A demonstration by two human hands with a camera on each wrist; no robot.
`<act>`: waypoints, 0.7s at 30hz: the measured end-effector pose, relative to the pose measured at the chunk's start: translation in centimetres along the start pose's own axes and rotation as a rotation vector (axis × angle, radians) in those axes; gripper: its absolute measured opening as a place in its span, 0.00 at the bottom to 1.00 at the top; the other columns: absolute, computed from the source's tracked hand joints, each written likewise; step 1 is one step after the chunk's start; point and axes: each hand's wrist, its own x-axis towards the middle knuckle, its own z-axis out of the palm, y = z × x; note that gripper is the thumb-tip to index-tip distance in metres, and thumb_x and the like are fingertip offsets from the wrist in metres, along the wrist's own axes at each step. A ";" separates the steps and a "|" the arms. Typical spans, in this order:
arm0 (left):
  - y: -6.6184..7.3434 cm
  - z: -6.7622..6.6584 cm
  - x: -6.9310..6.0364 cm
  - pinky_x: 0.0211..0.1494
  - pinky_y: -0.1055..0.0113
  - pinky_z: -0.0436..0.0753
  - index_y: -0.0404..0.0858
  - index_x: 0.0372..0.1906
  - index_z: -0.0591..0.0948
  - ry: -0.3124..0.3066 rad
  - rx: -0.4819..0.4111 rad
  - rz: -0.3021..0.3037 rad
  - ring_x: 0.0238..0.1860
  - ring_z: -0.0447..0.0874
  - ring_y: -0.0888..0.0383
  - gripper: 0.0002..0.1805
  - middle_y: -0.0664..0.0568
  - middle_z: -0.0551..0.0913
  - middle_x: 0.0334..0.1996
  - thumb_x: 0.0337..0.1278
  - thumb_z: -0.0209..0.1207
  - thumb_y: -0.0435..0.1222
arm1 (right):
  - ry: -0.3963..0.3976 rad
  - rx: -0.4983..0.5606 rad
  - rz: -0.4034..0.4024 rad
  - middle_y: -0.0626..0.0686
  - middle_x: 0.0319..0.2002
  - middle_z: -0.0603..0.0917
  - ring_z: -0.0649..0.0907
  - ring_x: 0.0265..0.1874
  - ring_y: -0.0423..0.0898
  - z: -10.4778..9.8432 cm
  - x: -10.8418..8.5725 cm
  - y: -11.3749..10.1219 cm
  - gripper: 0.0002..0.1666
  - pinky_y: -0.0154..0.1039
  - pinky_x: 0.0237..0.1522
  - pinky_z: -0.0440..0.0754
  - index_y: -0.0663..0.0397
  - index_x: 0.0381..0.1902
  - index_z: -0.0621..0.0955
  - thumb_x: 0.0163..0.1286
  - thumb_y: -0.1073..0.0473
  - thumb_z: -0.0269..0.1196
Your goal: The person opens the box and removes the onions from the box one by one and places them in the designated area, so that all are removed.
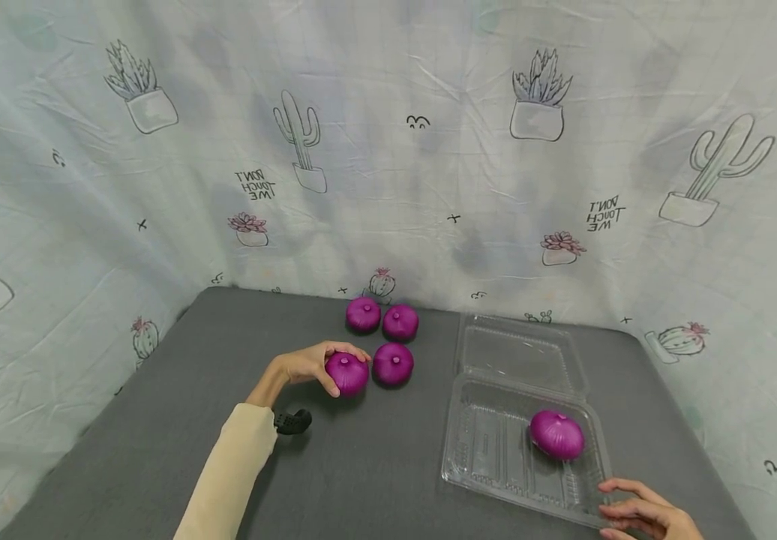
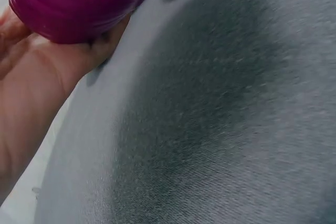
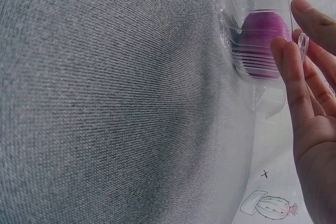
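Note:
My left hand (image 1: 305, 363) grips a purple onion (image 1: 349, 375), thumb on the near side and fingers over the far side. In the left wrist view the same onion (image 2: 79, 3) sits against the palm; whether it touches the table cannot be made out. Close to its right is another onion (image 1: 393, 364). On the right lies a clear plastic clamshell container (image 1: 479, 461), lid folded back, with one onion (image 1: 557, 435) in its base. My right hand (image 1: 655, 514) has its fingers fairly straight at the container's near right corner, touching the rim.
Two more onions, one at the back left (image 1: 363, 315) and one beside it (image 1: 400, 322), stand near the far table edge. The container's open lid (image 1: 523, 352) lies flat behind its base. A patterned curtain (image 1: 388, 165) surrounds the grey table (image 1: 355, 480).

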 end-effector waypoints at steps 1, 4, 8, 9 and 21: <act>-0.1 -0.2 0.0 0.56 0.55 0.78 0.28 0.61 0.71 0.024 0.006 -0.005 0.61 0.69 0.49 0.38 0.29 0.64 0.64 0.38 0.71 0.25 | -0.038 0.062 -0.025 0.45 0.54 0.77 0.85 0.43 0.43 -0.2 0.0 0.2 0.25 0.35 0.37 0.84 0.76 0.40 0.81 0.45 0.94 0.56; -0.5 -0.7 0.2 0.56 0.55 0.78 0.26 0.63 0.68 0.088 0.023 -0.008 0.61 0.69 0.49 0.39 0.29 0.62 0.66 0.40 0.69 0.23 | -0.141 0.201 -0.067 0.48 0.59 0.75 0.83 0.48 0.45 -0.8 0.1 0.6 0.29 0.36 0.41 0.84 0.79 0.45 0.78 0.46 0.97 0.50; -1.2 -1.0 0.4 0.57 0.57 0.77 0.25 0.65 0.65 0.155 0.026 -0.012 0.60 0.70 0.49 0.40 0.30 0.61 0.66 0.42 0.68 0.22 | -0.199 0.238 -0.068 0.48 0.61 0.73 0.82 0.51 0.45 -1.3 0.1 0.9 0.30 0.37 0.42 0.84 0.79 0.48 0.78 0.48 0.97 0.48; -1.4 -1.0 0.5 0.57 0.57 0.77 0.26 0.65 0.65 0.170 0.027 -0.018 0.59 0.71 0.49 0.40 0.31 0.62 0.66 0.42 0.68 0.21 | -0.209 0.245 -0.067 0.48 0.61 0.73 0.82 0.51 0.45 -1.4 0.2 0.9 0.31 0.37 0.43 0.83 0.79 0.48 0.77 0.48 0.97 0.48; -2.4 -1.0 0.4 0.56 0.57 0.78 0.33 0.70 0.62 0.328 0.163 -0.030 0.58 0.70 0.47 0.44 0.41 0.64 0.66 0.47 0.69 0.27 | -0.268 0.258 -0.078 0.48 0.62 0.72 0.81 0.52 0.46 -1.7 0.3 1.2 0.33 0.40 0.43 0.83 0.75 0.51 0.77 0.51 0.95 0.44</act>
